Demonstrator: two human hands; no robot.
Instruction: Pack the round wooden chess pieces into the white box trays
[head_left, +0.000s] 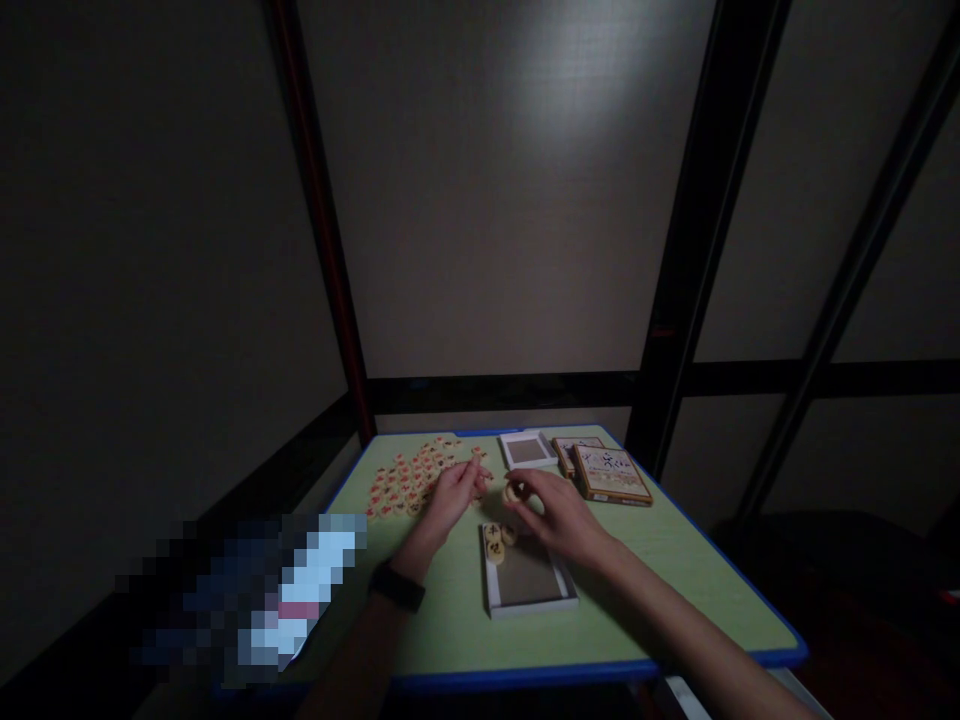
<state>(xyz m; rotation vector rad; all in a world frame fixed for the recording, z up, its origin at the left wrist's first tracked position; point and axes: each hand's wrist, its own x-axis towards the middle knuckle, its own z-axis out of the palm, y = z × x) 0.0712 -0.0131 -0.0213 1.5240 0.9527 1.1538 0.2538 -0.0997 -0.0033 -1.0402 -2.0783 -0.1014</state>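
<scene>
Many round wooden pieces (405, 480) with red and dark characters lie spread over the left of the green table. My left hand (455, 492) is at their right edge, thumb and fingers pinched together; what it holds, if anything, is too small to make out. My right hand (559, 510) grips a round piece (513, 493) between thumb and fingers, above the far edge of an open shallow box (529, 580). Three round pieces (494, 550) lie in that box's far left corner.
A second open white box (527, 450) sits at the table's far edge. Right of it are two patterned flat boxes (611, 474), partly overlapping. A blurred, pixelated bright object (311, 585) is at the left edge. Walls stand behind the blue-edged table (675, 600).
</scene>
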